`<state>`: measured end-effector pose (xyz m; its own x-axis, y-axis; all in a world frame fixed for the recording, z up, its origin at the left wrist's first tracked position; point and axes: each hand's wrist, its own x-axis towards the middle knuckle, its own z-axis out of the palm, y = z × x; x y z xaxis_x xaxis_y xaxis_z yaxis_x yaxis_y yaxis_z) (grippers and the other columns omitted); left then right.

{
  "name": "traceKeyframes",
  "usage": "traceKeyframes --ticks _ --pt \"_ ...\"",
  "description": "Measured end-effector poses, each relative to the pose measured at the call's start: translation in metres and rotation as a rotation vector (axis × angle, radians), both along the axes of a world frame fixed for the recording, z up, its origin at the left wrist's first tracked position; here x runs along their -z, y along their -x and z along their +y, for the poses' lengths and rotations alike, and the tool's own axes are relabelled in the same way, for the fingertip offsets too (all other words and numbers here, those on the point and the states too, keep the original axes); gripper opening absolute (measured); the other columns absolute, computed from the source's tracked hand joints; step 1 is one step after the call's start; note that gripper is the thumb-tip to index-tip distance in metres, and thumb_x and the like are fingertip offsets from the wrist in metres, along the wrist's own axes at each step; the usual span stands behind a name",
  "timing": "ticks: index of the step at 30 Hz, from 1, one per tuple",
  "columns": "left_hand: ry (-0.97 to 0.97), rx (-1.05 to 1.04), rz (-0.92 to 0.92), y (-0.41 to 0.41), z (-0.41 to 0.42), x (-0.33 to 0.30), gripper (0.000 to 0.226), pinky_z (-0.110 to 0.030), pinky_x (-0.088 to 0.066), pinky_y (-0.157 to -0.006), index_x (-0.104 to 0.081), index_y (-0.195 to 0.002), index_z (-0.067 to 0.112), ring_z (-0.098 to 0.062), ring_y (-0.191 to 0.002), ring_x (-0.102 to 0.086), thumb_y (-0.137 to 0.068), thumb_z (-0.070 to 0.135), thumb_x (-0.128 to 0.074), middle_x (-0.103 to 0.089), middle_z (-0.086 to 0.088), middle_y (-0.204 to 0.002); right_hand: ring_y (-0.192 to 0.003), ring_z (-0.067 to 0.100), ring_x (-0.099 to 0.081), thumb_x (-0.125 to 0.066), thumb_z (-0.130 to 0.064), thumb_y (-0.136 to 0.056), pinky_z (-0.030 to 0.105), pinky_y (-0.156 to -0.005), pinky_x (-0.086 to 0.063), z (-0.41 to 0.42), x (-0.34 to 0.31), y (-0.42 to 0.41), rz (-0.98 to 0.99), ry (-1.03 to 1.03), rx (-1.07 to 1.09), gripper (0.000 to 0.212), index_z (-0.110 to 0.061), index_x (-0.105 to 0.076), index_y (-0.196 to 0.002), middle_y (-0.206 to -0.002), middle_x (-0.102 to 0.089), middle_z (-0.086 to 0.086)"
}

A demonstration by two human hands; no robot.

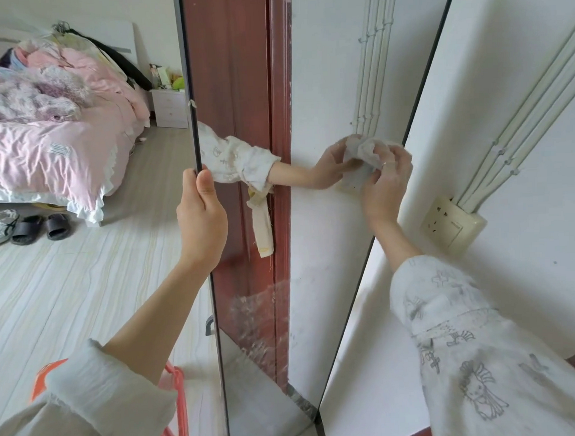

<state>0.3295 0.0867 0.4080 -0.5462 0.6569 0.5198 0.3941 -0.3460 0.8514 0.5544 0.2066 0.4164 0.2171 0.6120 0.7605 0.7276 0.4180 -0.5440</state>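
Note:
A tall standing mirror (320,249) with a thin dark frame leans near the white wall. My left hand (199,217) grips the mirror's left edge, thumb on the front. My right hand (387,188) holds a crumpled white cloth (363,151) pressed against the glass near the mirror's right edge. The hand, the cloth and my sleeve are doubled as a reflection in the glass. Smeared streaks (257,320) show on the lower part of the glass.
A bed with pink bedding (48,135) stands at the left, shoes (25,225) on the floor beside it, a white nightstand (170,107) behind. A wall socket (451,226) with cable conduits sits right of the mirror. A red plastic item (175,407) lies below my left arm.

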Motion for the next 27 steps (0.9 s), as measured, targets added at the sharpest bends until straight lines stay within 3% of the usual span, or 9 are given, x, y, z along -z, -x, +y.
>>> traceKeyframes --ticks 4,7,8,10,15,19,22,25,27 --pt "-0.020 0.002 0.004 0.001 0.001 0.001 0.034 -0.010 -0.033 -0.052 -0.025 -0.068 0.022 0.001 -0.049 -0.033 -0.102 0.023 -0.022 -0.026 0.007 -0.061 -0.109 0.039 -0.045 -0.040 0.012 -0.070 0.019 -0.098 -0.026 -0.020 0.087 -0.009 -0.140 0.130 0.037 0.038 0.001 -0.060 -0.100 -0.117 -0.048 0.024" --pt "-0.033 0.006 -0.001 -0.001 0.001 0.002 0.035 -0.010 -0.032 -0.052 -0.024 -0.067 0.022 0.001 -0.049 -0.033 -0.102 0.023 -0.023 -0.025 0.007 -0.061 -0.114 0.034 -0.042 -0.040 0.021 -0.069 0.037 -0.097 -0.041 -0.046 0.146 -0.013 -0.215 0.396 -0.013 0.046 -0.001 -0.061 -0.103 -0.119 -0.047 0.019" --pt "-0.035 0.007 -0.001 -0.001 0.000 0.002 0.035 -0.010 -0.032 -0.051 -0.024 -0.067 0.022 0.001 -0.049 -0.033 -0.102 0.023 -0.023 -0.025 0.007 -0.061 -0.116 0.031 -0.041 -0.039 0.020 -0.071 0.036 -0.095 -0.042 -0.052 0.156 -0.014 -0.231 0.457 -0.026 0.046 -0.001 -0.061 -0.106 -0.121 -0.046 0.017" --pt "-0.033 0.009 0.003 -0.001 0.000 0.001 0.034 -0.010 -0.032 -0.051 -0.024 -0.067 0.022 0.002 -0.048 -0.033 -0.102 0.023 -0.023 -0.025 0.007 -0.061 -0.115 0.030 -0.042 -0.040 0.018 -0.075 0.031 -0.091 -0.041 -0.053 0.158 -0.013 -0.247 0.493 -0.018 0.042 0.001 -0.059 -0.108 -0.121 -0.046 0.015" --pt "-0.020 0.022 0.012 0.000 -0.002 0.002 0.033 -0.008 -0.032 -0.053 -0.026 -0.069 0.022 0.003 -0.049 -0.034 -0.102 0.023 -0.022 -0.026 0.007 -0.062 -0.106 0.038 -0.047 -0.043 0.013 -0.079 0.042 -0.085 -0.042 -0.033 0.121 -0.014 -0.213 0.428 0.093 0.033 0.004 -0.055 -0.108 -0.112 -0.050 0.021" --pt "-0.012 0.026 0.011 -0.001 -0.003 0.002 0.033 -0.009 -0.032 -0.053 -0.025 -0.069 0.023 0.002 -0.050 -0.033 -0.102 0.024 -0.022 -0.026 0.007 -0.062 -0.106 0.038 -0.046 -0.041 0.015 -0.079 0.037 -0.085 -0.038 -0.031 0.110 -0.012 -0.176 0.376 0.109 0.033 0.006 -0.054 -0.108 -0.113 -0.049 0.023" --pt "-0.003 0.034 0.008 0.000 -0.003 0.002 0.033 -0.009 -0.031 -0.051 -0.026 -0.069 0.022 0.002 -0.049 -0.033 -0.102 0.024 -0.022 -0.026 0.007 -0.062 -0.109 0.035 -0.045 -0.041 0.014 -0.079 0.030 -0.085 -0.036 -0.045 0.134 -0.010 -0.246 0.485 0.040 0.037 0.004 -0.056 -0.112 -0.115 -0.048 0.021" --pt "-0.004 0.038 0.008 -0.001 -0.003 0.003 0.033 -0.010 -0.031 -0.050 -0.026 -0.069 0.022 0.001 -0.049 -0.033 -0.102 0.024 -0.022 -0.026 0.006 -0.061 -0.110 0.034 -0.047 -0.044 0.006 -0.083 0.036 -0.084 -0.042 -0.052 0.154 -0.022 -0.368 0.653 -0.018 0.036 0.001 -0.056 -0.116 -0.115 -0.050 0.018" --pt "-0.006 0.037 0.010 -0.001 -0.004 0.003 0.033 -0.009 -0.031 -0.051 -0.025 -0.069 0.022 0.001 -0.049 -0.033 -0.102 0.024 -0.022 -0.026 0.006 -0.061 -0.112 0.033 -0.046 -0.045 0.000 -0.084 0.037 -0.084 -0.042 -0.050 0.146 -0.031 -0.383 0.667 0.058 0.033 -0.001 -0.057 -0.115 -0.117 -0.051 0.016"
